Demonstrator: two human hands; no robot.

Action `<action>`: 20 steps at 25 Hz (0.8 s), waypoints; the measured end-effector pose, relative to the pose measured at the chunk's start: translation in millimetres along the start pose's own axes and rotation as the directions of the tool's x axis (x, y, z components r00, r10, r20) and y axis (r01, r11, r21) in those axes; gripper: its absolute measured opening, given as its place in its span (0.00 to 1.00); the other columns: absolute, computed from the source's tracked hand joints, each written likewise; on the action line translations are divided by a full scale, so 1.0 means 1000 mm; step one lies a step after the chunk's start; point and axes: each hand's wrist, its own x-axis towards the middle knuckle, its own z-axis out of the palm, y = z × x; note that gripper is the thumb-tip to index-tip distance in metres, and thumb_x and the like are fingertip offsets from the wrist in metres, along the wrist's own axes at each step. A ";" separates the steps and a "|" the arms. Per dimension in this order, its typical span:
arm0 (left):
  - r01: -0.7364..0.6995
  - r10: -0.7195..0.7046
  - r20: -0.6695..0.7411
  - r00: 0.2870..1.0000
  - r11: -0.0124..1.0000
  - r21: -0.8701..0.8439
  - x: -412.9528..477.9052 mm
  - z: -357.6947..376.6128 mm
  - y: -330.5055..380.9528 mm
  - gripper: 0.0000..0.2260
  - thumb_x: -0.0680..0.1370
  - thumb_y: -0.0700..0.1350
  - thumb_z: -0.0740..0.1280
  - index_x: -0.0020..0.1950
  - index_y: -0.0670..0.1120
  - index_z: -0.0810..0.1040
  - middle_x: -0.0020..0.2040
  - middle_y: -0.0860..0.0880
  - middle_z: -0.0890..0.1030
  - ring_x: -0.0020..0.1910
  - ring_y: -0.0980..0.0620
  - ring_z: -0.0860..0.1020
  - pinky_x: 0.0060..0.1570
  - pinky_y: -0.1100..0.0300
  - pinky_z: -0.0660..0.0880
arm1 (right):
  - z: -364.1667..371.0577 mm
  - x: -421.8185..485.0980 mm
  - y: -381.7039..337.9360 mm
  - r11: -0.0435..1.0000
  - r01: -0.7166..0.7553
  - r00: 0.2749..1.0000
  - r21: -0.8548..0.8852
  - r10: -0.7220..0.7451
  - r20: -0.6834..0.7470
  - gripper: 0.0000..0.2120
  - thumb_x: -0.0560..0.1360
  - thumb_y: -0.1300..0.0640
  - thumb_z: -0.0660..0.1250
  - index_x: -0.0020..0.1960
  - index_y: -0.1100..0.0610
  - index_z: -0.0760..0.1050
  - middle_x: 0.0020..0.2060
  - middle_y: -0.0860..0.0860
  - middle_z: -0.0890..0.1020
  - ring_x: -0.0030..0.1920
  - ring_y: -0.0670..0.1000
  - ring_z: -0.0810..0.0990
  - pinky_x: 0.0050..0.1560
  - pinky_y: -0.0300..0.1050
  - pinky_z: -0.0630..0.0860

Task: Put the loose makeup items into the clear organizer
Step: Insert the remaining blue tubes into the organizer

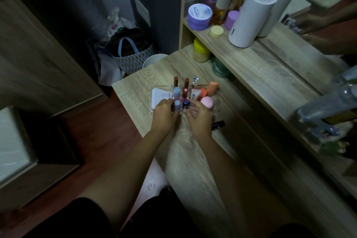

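The clear organizer (pixel 216 108) stands on the wooden vanity top (pixel 193 156). Several lip tubes (pixel 186 85) stand upright in its slots, beside a small cream tube (pixel 194 95), a pink sponge (pixel 207 102), orange sponges (pixel 212 88) and a white compact (pixel 159 96). My left hand (pixel 164 115) is at the organizer's near left edge, fingers curled around a dark tube next to a light-blue-capped tube (pixel 177 104). My right hand (pixel 199 120) touches the near edge beside a blue-capped tube (pixel 185 103). A black lipstick (pixel 218 124) lies loose on the top, right of my right hand.
A shelf (pixel 241 52) behind holds a purple jar (pixel 200 16), bottles and a white cylinder (pixel 251 17). Yellow and green jars (pixel 201 50) stand under it. A mirror (pixel 318 25) is at the right. Bags (pixel 127 50) and a white bin (pixel 154 60) are on the floor to the left.
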 end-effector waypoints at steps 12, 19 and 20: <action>-0.235 0.235 0.036 0.971 0.972 -0.003 -0.073 0.020 -0.011 0.10 0.75 0.38 0.67 0.55 0.36 0.77 0.52 0.37 0.79 0.53 0.39 0.76 0.56 0.55 0.71 | -0.075 -0.021 0.051 0.684 0.405 0.906 -0.606 -0.211 0.367 0.17 0.74 0.67 0.62 0.62 0.61 0.75 0.57 0.57 0.80 0.58 0.57 0.75 0.61 0.49 0.70; -0.557 0.477 0.321 0.818 0.796 0.237 -0.068 0.029 -0.036 0.22 0.75 0.44 0.69 0.67 0.37 0.72 0.66 0.39 0.76 0.66 0.39 0.73 0.64 0.43 0.71 | -0.064 0.000 0.010 0.974 0.227 0.974 0.003 -0.227 0.005 0.14 0.73 0.64 0.68 0.59 0.58 0.77 0.54 0.56 0.81 0.52 0.48 0.81 0.52 0.38 0.79; -0.560 0.479 0.324 0.816 0.794 0.238 -0.067 0.029 -0.037 0.23 0.75 0.45 0.69 0.67 0.37 0.72 0.66 0.39 0.75 0.66 0.39 0.73 0.64 0.43 0.70 | -0.061 0.004 0.005 0.981 0.177 0.984 0.076 -0.177 0.005 0.15 0.74 0.64 0.68 0.60 0.57 0.76 0.55 0.55 0.81 0.53 0.47 0.81 0.52 0.37 0.80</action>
